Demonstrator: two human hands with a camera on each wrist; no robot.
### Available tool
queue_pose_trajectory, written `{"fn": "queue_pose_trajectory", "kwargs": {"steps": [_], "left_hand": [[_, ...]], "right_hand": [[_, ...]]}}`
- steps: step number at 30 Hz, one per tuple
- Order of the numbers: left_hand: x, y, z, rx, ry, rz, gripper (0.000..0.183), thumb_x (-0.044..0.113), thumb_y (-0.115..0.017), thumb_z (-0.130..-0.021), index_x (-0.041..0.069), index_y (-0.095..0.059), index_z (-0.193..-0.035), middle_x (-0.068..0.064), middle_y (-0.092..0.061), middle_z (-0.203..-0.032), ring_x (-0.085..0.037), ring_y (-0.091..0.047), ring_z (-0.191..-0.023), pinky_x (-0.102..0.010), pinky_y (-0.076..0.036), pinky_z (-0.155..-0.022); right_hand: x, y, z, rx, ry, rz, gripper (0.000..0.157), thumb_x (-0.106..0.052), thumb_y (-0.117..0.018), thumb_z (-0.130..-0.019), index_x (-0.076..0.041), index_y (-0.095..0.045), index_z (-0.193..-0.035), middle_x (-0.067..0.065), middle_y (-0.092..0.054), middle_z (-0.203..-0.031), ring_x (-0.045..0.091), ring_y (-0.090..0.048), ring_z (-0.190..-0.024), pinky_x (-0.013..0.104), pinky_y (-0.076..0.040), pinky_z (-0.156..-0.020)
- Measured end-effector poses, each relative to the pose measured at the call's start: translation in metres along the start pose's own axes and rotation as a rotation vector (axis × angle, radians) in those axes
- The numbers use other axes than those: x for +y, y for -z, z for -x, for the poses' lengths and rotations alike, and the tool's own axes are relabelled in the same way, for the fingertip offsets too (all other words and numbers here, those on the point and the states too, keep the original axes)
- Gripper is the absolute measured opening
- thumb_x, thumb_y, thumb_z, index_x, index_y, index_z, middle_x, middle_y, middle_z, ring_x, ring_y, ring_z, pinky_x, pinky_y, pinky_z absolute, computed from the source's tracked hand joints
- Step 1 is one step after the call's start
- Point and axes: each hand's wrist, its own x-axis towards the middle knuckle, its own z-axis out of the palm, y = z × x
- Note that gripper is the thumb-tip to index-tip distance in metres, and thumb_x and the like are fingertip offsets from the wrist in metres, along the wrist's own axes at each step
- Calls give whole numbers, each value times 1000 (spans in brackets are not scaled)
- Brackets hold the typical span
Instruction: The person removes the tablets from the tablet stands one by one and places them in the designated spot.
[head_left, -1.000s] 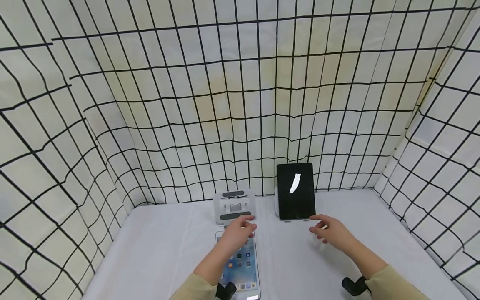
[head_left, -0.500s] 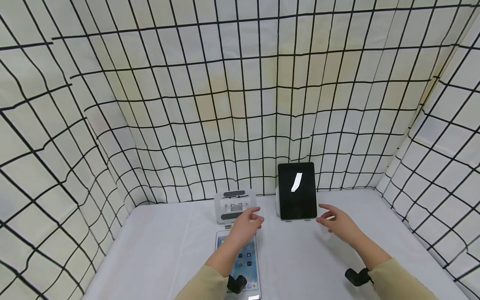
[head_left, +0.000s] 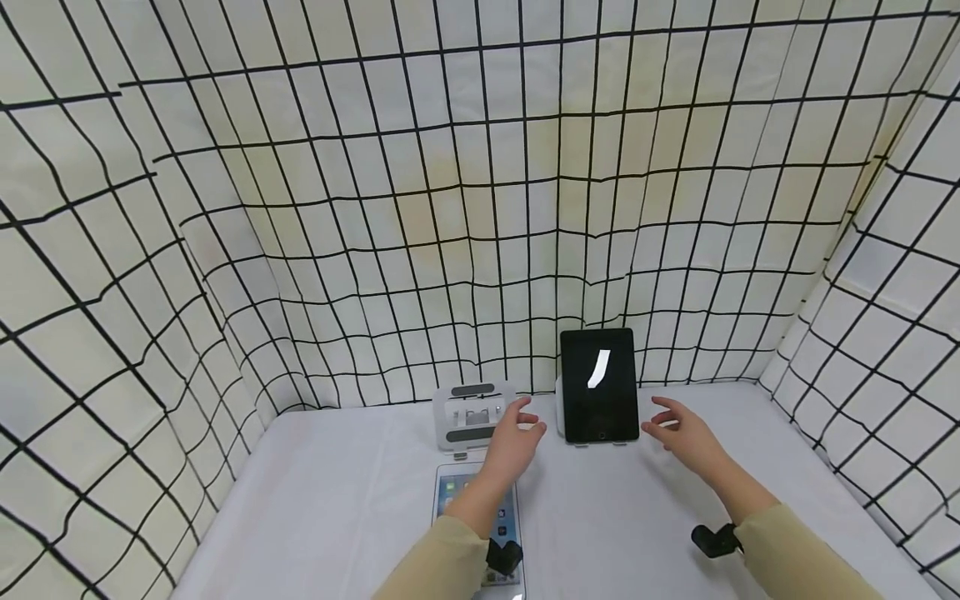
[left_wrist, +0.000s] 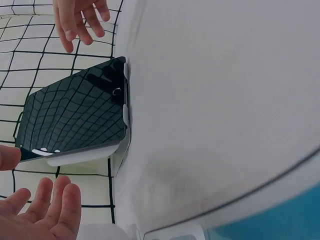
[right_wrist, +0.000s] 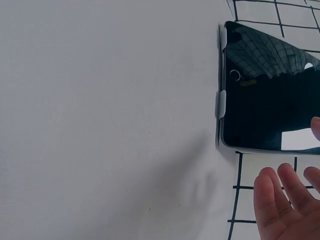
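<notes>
A black tablet with a dark screen leans upright on a white stand, its lower edge resting on the stand's small lips. My left hand hovers just left of it, fingers loosely bent and holding nothing. On the other side is my right hand, thumb and fingers apart, also holding nothing. In the left wrist view the left fingers are beside the tablet's edge without gripping it. The right wrist view shows the right fingers near the opposite edge. A white tablet, lit, lies flat, partly hidden under my left forearm.
A second white stand with grey pads stands bare behind the white tablet. The white-covered table ends at a back wall of white cloth with a black grid. Black wrist cameras sit under both sleeves.
My left hand has moved right and farther back, away from over the white tablet toward the black one. The right hand has moved back and slightly right, from the tablet's lower corner to its side.
</notes>
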Motion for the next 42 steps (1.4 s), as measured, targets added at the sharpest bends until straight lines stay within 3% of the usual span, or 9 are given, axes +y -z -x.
{"fn": "queue_pose_trajectory", "kwargs": {"steps": [10,19,26,30,37,42], "left_hand": [[0,-25,-17,57,-8,-19,53,25,-66,-95,18,-48,-145,-4,-63,-119,-16,-62,-91,-34,-52,-72],[-1,-39,-31,31,-18,-32,55,23,-66,-95,18,-46,-147,-5,-64,-116,-14,-60,-81,-31,-50,-69],[-3,-43,-42,15,-45,-3,60,17,-65,-95,20,-42,-151,-3,-64,-107,-13,-56,-68,-27,-47,-61],[-2,-45,-48,1,-56,13,64,13,-65,-95,21,-39,-153,-3,-62,-104,-14,-56,-68,-27,-48,-60],[3,-45,-60,42,-77,-53,66,13,-67,-93,22,-40,-153,-1,-63,-101,-13,-55,-72,-26,-47,-63],[9,-45,-64,35,-79,-76,66,14,-66,-94,22,-39,-153,-1,-64,-101,-13,-55,-69,-27,-46,-60]], "right_hand": [[6,-1,-16,24,-28,-19,65,-30,-62,-98,1,-36,-149,25,-56,-126,33,-61,-104,36,-54,-75],[10,-8,-30,69,-29,-29,64,-31,-62,-99,-4,-36,-151,24,-55,-129,41,-54,-119,40,-54,-82],[3,-10,-44,57,-40,-65,69,-35,-62,-98,-9,-31,-155,26,-52,-133,41,-51,-123,45,-53,-88],[-2,-11,-50,35,-36,-80,73,-36,-62,-98,-9,-26,-156,27,-48,-136,41,-50,-125,48,-51,-91],[-8,-14,-56,31,-25,-93,75,-35,-62,-98,-9,-25,-157,28,-46,-139,42,-48,-126,51,-49,-95],[-8,-14,-59,34,-53,-134,76,-33,-63,-98,-9,-23,-157,28,-45,-140,41,-52,-120,50,-49,-96]]}}
